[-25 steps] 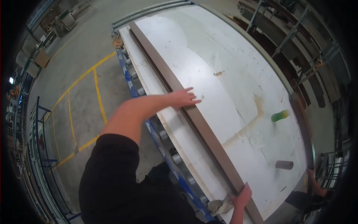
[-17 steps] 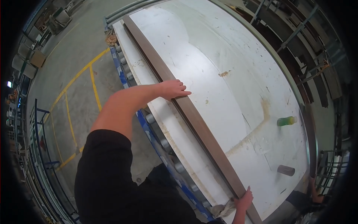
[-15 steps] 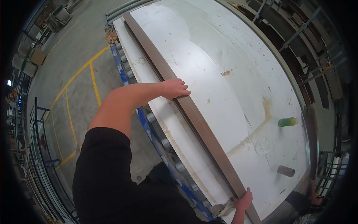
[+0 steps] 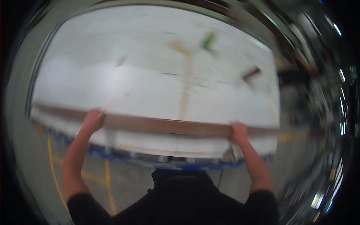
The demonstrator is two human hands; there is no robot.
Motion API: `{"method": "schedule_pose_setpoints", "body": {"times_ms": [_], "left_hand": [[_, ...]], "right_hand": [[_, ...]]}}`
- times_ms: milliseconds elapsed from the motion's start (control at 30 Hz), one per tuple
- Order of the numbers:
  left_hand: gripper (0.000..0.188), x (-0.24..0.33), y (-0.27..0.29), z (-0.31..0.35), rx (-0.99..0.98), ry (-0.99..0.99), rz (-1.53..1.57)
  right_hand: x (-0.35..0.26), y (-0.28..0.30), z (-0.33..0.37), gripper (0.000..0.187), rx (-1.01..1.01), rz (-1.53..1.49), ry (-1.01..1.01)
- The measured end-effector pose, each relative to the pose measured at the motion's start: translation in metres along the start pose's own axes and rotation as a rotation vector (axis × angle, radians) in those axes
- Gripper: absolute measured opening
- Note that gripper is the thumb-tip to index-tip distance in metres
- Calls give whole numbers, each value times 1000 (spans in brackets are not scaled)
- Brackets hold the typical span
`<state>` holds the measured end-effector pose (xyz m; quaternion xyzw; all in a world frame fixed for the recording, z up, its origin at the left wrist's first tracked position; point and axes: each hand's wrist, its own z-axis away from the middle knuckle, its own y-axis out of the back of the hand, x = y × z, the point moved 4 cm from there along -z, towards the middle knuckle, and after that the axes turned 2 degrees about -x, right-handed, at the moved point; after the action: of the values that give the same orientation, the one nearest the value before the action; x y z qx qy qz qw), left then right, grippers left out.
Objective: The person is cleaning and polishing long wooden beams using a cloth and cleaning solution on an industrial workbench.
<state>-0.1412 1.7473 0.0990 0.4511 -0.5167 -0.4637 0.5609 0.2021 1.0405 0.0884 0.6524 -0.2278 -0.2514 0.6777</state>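
Observation:
A long brown plank-like profile [image 4: 165, 125] lies along the near side of a white worktable [image 4: 150, 86]. My left hand [image 4: 94, 120] is closed over it toward its left end. Nearer the other end, my right hand [image 4: 239, 132] grips the same plank, fingers over its far edge. Just below that hand, a pale cloth [image 4: 228, 153] rests at the table's near edge. Motion blurs the view, and my fingertips are partly hidden.
Toward the back of the table is a green bottle [image 4: 208, 41]. A short dark brown piece [image 4: 251, 74] lies at the right. Blue-wrapped edging with rollers [image 4: 163, 159] runs along the table's near side. Someone's dark-clothed arm [image 4: 296, 76] shows beyond the right edge.
My view has swung toward the right, so the plank now runs across the picture and both forearms show. Both hands remain on the plank.

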Motion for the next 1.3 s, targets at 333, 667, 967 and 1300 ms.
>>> {"method": "schedule_pose_setpoints", "body": {"times_ms": [333,667,967,1300], "left_hand": [[100,99,-1,-22,-10,160,-200],[95,497,-34,-223,-221,-128,1],[100,731,-66,-347,-329,-219,28],[66,744,-87,-365,-374,-113,61]], "right_hand": [[43,50,59,87,282,-270,-207],[471,-22,331,81,849,-582,-1375],[695,-88,411,82,978,-940,-1367],[696,-68,381,70,755,-1254,-1321]]}}
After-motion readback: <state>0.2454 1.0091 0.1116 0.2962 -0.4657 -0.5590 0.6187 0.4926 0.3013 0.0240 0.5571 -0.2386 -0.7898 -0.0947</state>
